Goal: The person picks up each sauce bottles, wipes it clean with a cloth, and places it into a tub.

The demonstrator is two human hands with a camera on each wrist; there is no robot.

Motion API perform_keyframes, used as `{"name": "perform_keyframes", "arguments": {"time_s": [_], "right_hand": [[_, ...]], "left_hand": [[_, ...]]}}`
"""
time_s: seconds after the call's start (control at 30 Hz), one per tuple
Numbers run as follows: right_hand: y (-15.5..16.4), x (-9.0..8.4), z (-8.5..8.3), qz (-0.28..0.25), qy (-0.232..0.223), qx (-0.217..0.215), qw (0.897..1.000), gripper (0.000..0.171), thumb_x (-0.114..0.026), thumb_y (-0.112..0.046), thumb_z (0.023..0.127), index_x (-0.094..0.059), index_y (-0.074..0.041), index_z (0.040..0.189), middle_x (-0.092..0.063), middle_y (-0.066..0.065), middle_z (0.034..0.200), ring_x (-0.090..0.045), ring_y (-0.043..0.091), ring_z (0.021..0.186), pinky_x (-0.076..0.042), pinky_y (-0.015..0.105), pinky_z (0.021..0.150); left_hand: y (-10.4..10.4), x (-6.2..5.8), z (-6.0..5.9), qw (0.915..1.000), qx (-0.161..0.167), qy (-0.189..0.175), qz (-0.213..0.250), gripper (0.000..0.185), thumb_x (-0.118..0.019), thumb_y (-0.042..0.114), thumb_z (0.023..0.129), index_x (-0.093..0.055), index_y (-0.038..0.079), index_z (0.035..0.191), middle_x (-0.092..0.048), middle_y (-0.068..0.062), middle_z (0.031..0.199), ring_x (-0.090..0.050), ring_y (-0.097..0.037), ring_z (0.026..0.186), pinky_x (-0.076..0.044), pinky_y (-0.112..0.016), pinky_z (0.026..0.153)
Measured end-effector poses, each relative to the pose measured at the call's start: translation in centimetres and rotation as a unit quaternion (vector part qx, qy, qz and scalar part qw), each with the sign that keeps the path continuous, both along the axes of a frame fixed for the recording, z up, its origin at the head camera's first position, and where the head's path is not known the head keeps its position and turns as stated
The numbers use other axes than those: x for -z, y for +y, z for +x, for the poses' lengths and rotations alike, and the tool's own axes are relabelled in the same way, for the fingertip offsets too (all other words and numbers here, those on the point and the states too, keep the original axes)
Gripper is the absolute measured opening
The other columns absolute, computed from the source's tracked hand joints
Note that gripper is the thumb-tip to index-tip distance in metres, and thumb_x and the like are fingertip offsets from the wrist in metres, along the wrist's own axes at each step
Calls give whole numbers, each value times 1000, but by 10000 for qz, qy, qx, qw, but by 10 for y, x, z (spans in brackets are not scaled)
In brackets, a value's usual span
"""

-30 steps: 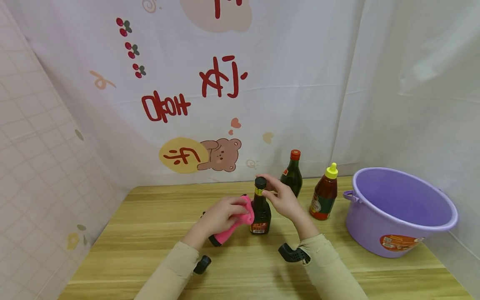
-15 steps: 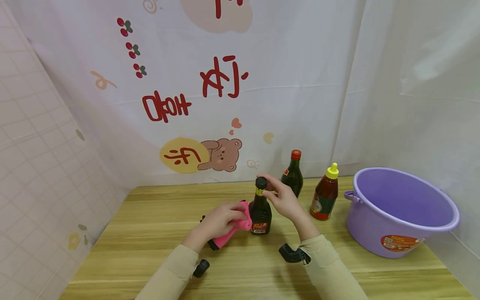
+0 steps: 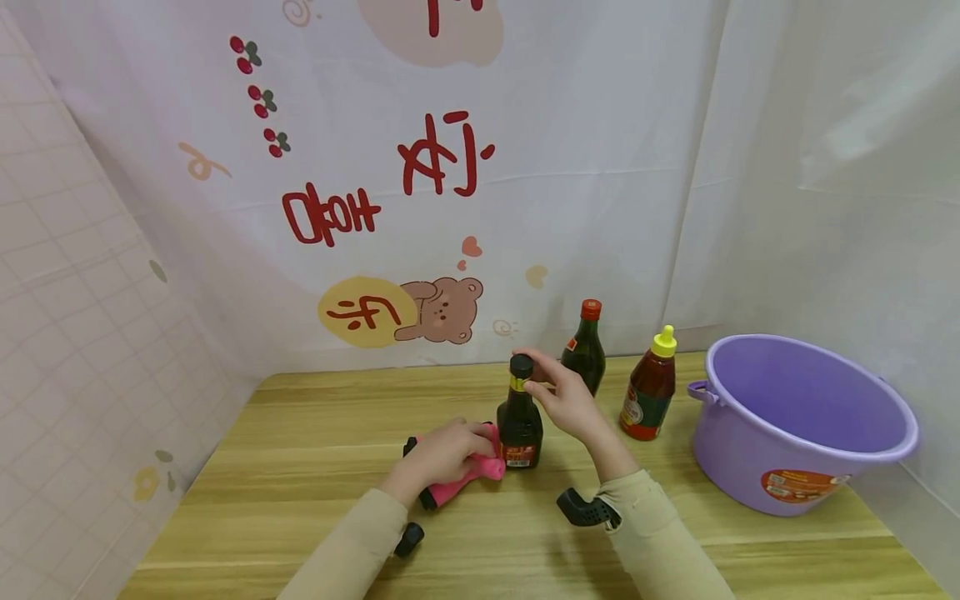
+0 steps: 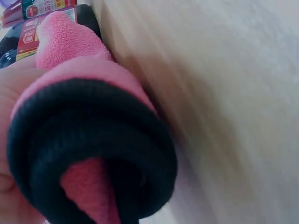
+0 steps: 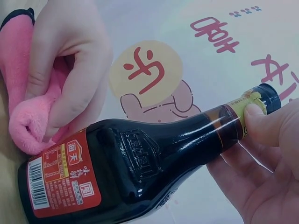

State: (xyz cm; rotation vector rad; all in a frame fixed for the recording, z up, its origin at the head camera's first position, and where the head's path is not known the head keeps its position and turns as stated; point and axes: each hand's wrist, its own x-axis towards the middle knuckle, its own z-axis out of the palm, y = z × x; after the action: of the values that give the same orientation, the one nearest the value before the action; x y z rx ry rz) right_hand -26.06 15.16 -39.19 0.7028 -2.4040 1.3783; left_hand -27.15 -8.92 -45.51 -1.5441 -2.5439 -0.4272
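Observation:
A dark sauce bottle [image 3: 519, 425] with a black cap and a red label stands upright on the wooden table. My right hand [image 3: 564, 396] holds it by the neck, thumb and fingers around the yellow band just under the cap, as the right wrist view shows. In my left hand [image 3: 447, 454] is a bunched pink cloth [image 5: 35, 116] with black edging, gripped between thumb and fingers. The cloth touches the lower side of the bottle near its label. In the left wrist view the rolled black edge of the cloth fills the foreground and hides most of the hand.
Behind my right hand stands a green bottle [image 3: 585, 354] with a red cap. A red sauce bottle [image 3: 649, 392] with a yellow nozzle top is farther right. The purple bucket [image 3: 738, 450] sits at the table's right side, near the white curtain [image 3: 600, 167].
My left hand has moved the pink cloth down along the bottle's side, from mid-body to near its base. The right hand keeps its hold on the neck, and the bottle has stayed in place.

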Motion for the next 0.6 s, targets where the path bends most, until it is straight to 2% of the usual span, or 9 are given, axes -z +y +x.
{"name": "perform_keyframes", "arguments": {"time_s": [0.13,0.27,0.43,0.6], "right_hand": [[1,-1,1,32,-6,11,10000,50,-63,-1,95,-53,-16,142,-68,11,110,-65,29,104,-53,50,86],[1,0,0,63,-11,54,10000,51,-63,-1,95,-53,-15,143,-68,10,110,-66,30,104,-54,49,85],[1,1,0,59,98,31,9999,51,-64,0,94,-52,-13,143,-68,11,109,-66,30,103,-54,49,83],[0,1,-1,54,148,18,9999,52,-64,0,94,-53,-15,142,-68,11,109,-67,30,102,-54,48,82]], "left_hand": [[-3,-5,2,10000,-70,-58,-23,16,-76,9,87,-77,18,100,-67,0,111,-63,-14,97,-49,-32,89],[-8,-13,0,9997,-124,10,200,23,-74,-1,85,-76,15,101,-67,-4,113,-65,-18,97,-52,-32,88],[-11,-31,-2,9958,-257,275,832,23,-76,-3,82,-74,13,99,-67,-7,114,-65,-23,99,-54,-35,87],[-13,-52,-1,9838,-439,666,1608,24,-77,-2,82,-77,11,103,-67,-12,119,-63,-29,110,-52,-41,93]]}}
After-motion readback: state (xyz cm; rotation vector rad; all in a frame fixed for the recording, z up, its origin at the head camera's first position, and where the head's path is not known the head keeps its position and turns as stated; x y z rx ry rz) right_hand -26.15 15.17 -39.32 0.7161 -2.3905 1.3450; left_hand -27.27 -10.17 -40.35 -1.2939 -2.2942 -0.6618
